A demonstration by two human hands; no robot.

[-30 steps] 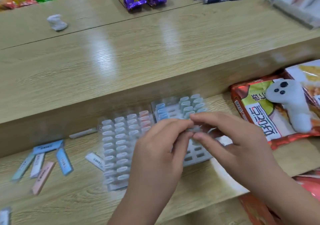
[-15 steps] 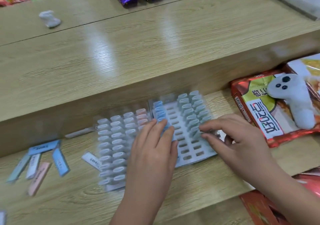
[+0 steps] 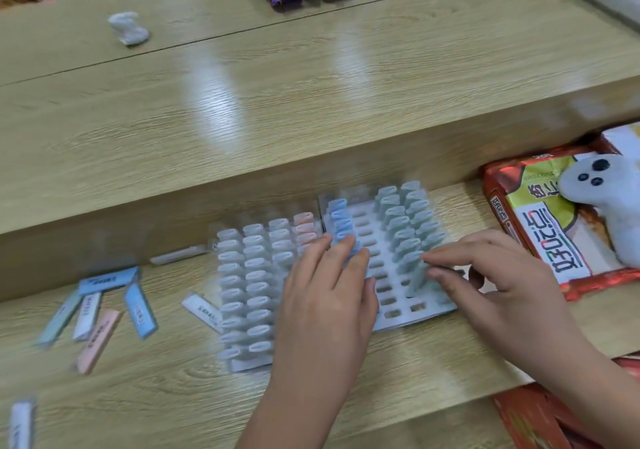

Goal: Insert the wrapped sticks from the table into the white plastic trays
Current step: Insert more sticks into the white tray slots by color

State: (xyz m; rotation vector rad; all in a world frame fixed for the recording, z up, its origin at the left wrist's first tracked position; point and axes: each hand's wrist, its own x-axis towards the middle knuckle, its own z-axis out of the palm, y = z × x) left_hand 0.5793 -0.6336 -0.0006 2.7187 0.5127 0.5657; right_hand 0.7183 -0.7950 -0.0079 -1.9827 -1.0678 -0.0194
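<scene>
Pale wood-grain surface [image 3: 311, 109] fills the frame in two levels, a raised step behind and a lower ledge in front. On the ledge, at the centre, two white plastic trays lie side by side. The left tray [image 3: 244, 365] is packed with rows of upright wrapped sticks. The right tray [image 3: 398, 310] has blue sticks [image 3: 339, 220] down its left column, greenish ones on its right, and bare slots between.

The left hand [image 3: 325, 303] lies flat across the seam between the trays, its fingers [image 3: 346, 251] straight and holding nothing, their tips touching the blue column. The right hand [image 3: 498, 282] is curled, forefinger and thumb pinching the top of a pale green stick [image 3: 414, 279] that stands in the right tray, though blur softens the contact.

Loose wrapped sticks [image 3: 87, 313] lie scattered at the lower left of the frame, with one more white stick [image 3: 202, 310] just beside the left tray. At the right edge a red snack packet [image 3: 540, 251] carries a white plush toy [image 3: 609, 213].
</scene>
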